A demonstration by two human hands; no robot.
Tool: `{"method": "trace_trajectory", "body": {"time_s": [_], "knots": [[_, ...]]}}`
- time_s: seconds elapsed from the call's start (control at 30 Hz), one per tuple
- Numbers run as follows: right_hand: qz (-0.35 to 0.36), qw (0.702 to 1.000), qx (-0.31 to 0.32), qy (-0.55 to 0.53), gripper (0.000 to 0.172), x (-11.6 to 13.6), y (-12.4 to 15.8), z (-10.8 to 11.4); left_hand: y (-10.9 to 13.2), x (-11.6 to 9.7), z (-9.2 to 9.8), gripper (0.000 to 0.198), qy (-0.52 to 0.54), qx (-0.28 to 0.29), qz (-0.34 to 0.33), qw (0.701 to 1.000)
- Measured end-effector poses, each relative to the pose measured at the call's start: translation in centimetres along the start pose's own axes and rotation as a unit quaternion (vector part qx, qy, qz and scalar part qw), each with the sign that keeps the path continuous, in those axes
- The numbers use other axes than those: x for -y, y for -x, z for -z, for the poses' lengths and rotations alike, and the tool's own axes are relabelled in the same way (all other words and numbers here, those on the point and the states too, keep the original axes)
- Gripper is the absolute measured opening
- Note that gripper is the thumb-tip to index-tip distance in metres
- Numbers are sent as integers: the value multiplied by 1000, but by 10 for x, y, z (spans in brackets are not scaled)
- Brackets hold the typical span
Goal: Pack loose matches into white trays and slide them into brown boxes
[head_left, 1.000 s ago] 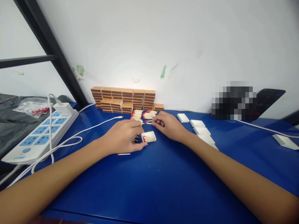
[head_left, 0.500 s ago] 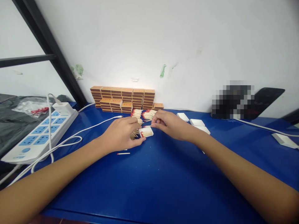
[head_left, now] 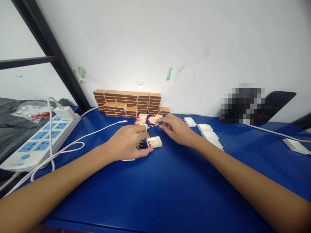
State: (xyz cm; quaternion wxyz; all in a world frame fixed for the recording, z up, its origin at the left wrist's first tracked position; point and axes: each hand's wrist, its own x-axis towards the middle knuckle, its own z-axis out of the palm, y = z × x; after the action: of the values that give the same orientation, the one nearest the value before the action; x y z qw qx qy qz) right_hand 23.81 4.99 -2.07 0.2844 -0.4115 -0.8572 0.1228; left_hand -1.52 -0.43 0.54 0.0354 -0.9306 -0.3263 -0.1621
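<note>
My left hand (head_left: 131, 141) grips a small white matchbox tray (head_left: 158, 141) between thumb and fingers. Several red-tipped matches (head_left: 153, 144) lie inside that tray. More matches sit partly hidden under the left palm, and a loose match (head_left: 128, 160) rests on the table below it. My right hand (head_left: 176, 129) reaches over the right edge of a match pile (head_left: 155, 119), its thumb and index finger slightly apart at the ends of the matches. Beside that pile, a second heap of matches (head_left: 141, 119) lies closer to my left hand.
Stacked orange-brown matchboxes (head_left: 126, 97) stand against the wall. White trays (head_left: 205, 127) lie to the right on the blue table (head_left: 155, 194). A power strip (head_left: 43, 139) and white cable (head_left: 80, 142) occupy the left. A dark phone-like object (head_left: 279, 105) leans at the right.
My right hand has moved from the tray's upper edge up to the match pile, and its pinch has loosened. The tray in my left hand has shifted slightly right and down.
</note>
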Motion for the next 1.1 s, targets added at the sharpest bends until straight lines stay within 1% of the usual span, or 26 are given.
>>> {"method": "trace_trajectory", "body": {"time_s": [0.07,0.17,0.27,0.37,0.5,0.63,0.7,0.77,0.9,0.97,1.03,1.1], "knots": [[4,1000,20,3,27,-5,2,-4,0,0,0,32,-4,-3,3,1000],[2,999,31,13,26,-5,3,-7,0,1,0,32,-6,-5,3,1000],[-18,1000,24,8,17,-2,3,-8,0,1,0,32,-5,-4,3,1000],[-44,999,30,3,8,0,1,-6,0,1,1,32,-7,-2,9,1000],[-66,997,50,-1,10,5,-1,0,0,0,1,31,-14,-5,12,1000],[-91,990,85,-68,16,18,-2,14,0,1,0,31,-27,-24,25,999],[-75,988,105,-81,17,27,-1,20,0,2,0,31,-30,-26,28,999],[-47,990,116,-71,15,37,0,22,0,2,-1,32,-31,-23,29,999],[-7,991,122,-53,11,48,3,15,1,1,-1,31,-25,-12,21,999],[-21,991,104,-80,10,44,3,9,1,-1,-1,31,-24,-8,14,1000],[-50,994,48,-88,10,34,2,3,1,-2,-1,32,-21,-5,8,1000],[-65,996,-12,-55,8,20,-1,-3,2,-3,-1,33,-14,-6,3,1000]]}}
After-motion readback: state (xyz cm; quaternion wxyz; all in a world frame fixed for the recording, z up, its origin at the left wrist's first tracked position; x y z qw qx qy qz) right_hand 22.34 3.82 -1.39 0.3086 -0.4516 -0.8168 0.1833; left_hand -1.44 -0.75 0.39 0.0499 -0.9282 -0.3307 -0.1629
